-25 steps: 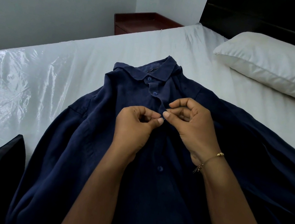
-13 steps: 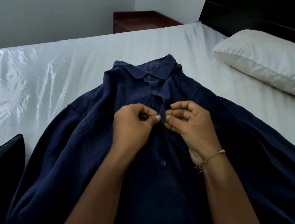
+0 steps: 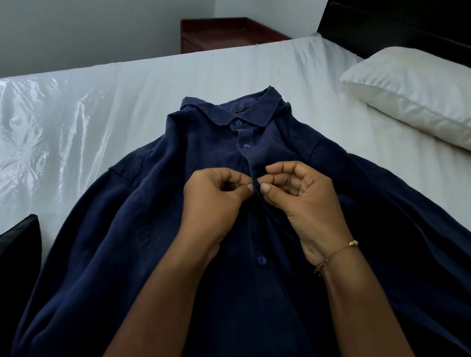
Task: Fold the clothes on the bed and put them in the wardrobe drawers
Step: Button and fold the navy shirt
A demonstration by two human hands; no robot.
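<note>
A dark navy button-up shirt (image 3: 155,242) lies front-up across the middle of the bed (image 3: 118,90), its collar toward the headboard edge and pillow (image 3: 446,101). The left hand (image 3: 211,202) and right hand (image 3: 302,202) meet at its front placket below the second button, each pinching a fabric edge between thumb and fingertips. The cloth looks light, soft and limp, so it is probably best gripped at seams, shoulders or hem.

One head-worn camera looks forward and down, close over the bed (image 3: 181,82), toward the headboard (image 3: 439,34).
</note>
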